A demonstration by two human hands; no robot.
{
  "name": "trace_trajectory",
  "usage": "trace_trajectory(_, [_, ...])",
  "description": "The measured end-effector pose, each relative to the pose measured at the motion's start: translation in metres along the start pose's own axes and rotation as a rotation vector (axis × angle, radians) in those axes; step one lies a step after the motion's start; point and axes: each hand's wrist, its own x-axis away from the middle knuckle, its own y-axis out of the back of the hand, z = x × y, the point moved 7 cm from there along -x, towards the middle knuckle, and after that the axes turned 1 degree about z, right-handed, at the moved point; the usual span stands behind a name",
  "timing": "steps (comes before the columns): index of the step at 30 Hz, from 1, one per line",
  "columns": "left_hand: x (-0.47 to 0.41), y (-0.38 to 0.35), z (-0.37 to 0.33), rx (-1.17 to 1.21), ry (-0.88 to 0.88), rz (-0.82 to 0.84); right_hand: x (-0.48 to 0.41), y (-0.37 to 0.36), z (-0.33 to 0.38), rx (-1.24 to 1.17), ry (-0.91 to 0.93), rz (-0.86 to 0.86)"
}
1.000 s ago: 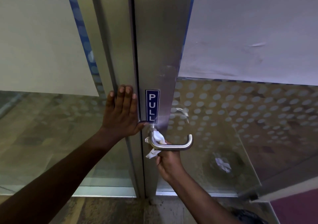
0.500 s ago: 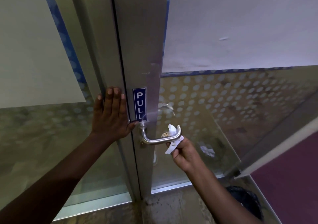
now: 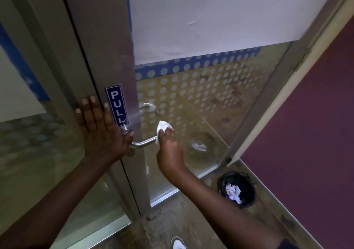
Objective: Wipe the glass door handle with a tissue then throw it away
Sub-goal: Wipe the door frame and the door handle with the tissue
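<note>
A silver lever handle sticks out of the metal door frame just below a blue PULL sign. My right hand grips the handle's outer end through a crumpled white tissue, which hides that end. My left hand lies flat with fingers spread on the frame left of the sign, its thumb touching the handle's base. A black bin with white tissues in it stands on the floor at the lower right.
The glass door panel has a frosted dot pattern and a white upper film. A purple wall runs along the right. A white shoe tip shows at the bottom edge.
My right hand has slid the tissue along the handle from its base out to its far end and now closes over it from above. The view has shifted, and the bin has come into sight.
</note>
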Motion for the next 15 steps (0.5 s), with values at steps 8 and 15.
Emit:
trace_trajectory(8, [0.011, 0.002, -0.023, 0.124, 0.038, 0.037, 0.033, -0.014, 0.030, 0.282, 0.368, -0.055])
trace_trajectory(15, [0.004, -0.003, -0.073, 0.327, 0.018, 0.042, 0.037, -0.016, -0.044, -0.489, -0.013, 0.113])
